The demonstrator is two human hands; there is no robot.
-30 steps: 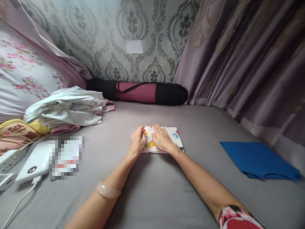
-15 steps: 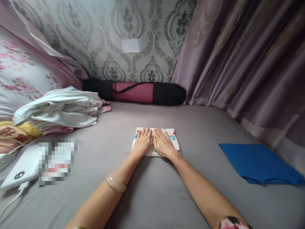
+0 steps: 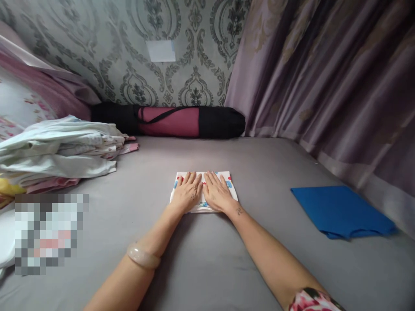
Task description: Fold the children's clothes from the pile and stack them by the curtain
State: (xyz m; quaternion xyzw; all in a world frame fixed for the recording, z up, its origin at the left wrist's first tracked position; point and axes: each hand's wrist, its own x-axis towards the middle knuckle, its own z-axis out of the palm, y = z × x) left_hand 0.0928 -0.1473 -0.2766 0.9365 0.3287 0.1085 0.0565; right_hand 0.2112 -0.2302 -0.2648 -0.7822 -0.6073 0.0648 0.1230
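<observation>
Folded printed cloth lay in the middle of the bed. A second earlier I noted the left hand curled at its left edge. It had since flattened beside the right hand. All fingers were stretched out, pressing down, gripping nothing. I judged the fold was being smoothed.

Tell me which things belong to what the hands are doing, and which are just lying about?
In hand: small folded white cloth with coloured print, left hand and right hand flat on it.
Lying about: stack of folded pale clothes, flat blue cloth, rolled black-and-pink bag by the wall.
</observation>
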